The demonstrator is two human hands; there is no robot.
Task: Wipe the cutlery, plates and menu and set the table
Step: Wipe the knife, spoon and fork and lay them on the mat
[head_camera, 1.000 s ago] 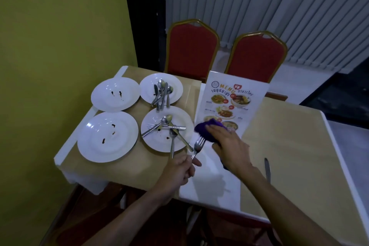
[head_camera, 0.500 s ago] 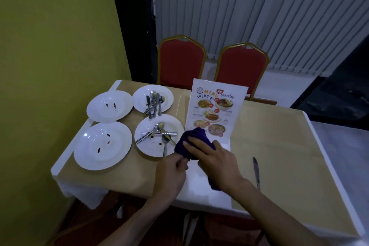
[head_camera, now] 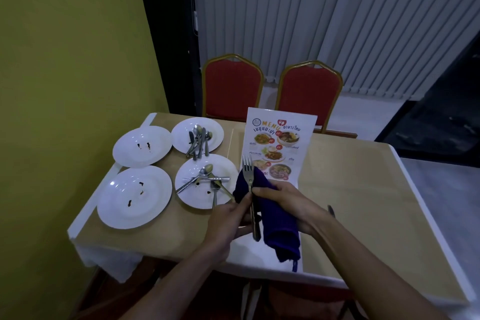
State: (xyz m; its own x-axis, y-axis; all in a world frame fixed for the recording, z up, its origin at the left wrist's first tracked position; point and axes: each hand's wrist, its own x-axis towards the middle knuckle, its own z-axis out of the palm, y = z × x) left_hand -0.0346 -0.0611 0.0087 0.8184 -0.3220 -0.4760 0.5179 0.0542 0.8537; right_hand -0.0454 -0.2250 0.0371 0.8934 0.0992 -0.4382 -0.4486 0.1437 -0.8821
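My left hand (head_camera: 228, 218) grips the handle of a fork (head_camera: 248, 176), tines pointing up and away from me. My right hand (head_camera: 288, 201) holds a purple cloth (head_camera: 278, 226) that lies against the fork's stem and hangs down over the table. The menu (head_camera: 281, 138) lies flat behind the cloth. Four white plates sit at the left: a stained one (head_camera: 142, 146) at the far left, another stained one (head_camera: 134, 196) nearer me, a far plate (head_camera: 217, 135) with a pile of cutlery (head_camera: 198, 141), and a near plate (head_camera: 197, 195) with spoons and forks (head_camera: 205, 176).
A knife (head_camera: 331, 210) lies on the table (head_camera: 363, 202) just right of my right wrist. Two red chairs (head_camera: 232, 88) (head_camera: 309, 93) stand at the far side. A yellow wall (head_camera: 72, 60) runs close along the table's left edge.
The fork has turned upright with its tines above the cloth. My right hand has slid the cloth down along the stem toward me.
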